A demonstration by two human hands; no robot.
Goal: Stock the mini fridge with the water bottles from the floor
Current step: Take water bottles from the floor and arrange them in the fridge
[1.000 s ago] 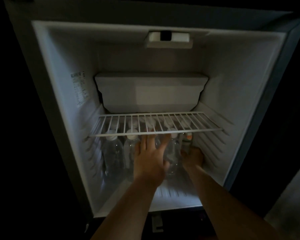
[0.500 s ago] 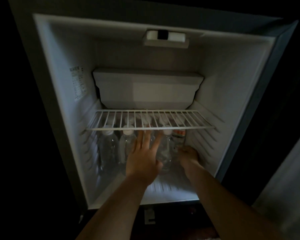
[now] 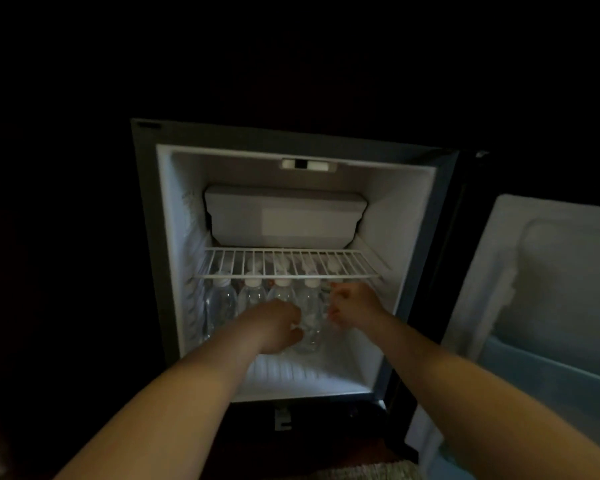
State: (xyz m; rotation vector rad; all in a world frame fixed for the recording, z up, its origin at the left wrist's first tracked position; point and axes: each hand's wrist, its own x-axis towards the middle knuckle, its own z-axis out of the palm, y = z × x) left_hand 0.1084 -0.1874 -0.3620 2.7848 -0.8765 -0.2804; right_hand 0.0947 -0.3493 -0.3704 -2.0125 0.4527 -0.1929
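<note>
A person's bare forearms reach into an open mini fridge (image 3: 407,216), the only lit thing in a dark room. In the lower compartment, under the white wire shelf (image 3: 291,263), a front row of clear water bottles (image 3: 222,303) with white caps (image 3: 253,282) stands upright, side by side, on the ribbed fridge floor (image 3: 291,372). More caps show through the shelf wires, marking a second row behind the first.

The left grip (image 3: 278,327) is curled round the lower left side of the fourth bottle (image 3: 311,306) from the left, thumb low and fingers above it, grasping it. The right grip (image 3: 355,304) sits just beside that bottle's right side, below the shelf's front edge, with its fingers bent inward. Motion blur hides whether it grasps this bottle, another behind it, or nothing. The fourth bottle stands between the two hands, a little forward of its neighbours.

Above the shelf, a closed white freezer box (image 3: 284,216) fills the back of the upper compartment, and a small light housing (image 3: 308,164) is set in the ceiling. The fridge door (image 3: 551,271) stands swung open at right, its inner liner and a lower door bin (image 3: 551,368) in view. A patch of woven rug (image 3: 371,471) shows at the bottom edge.
</note>
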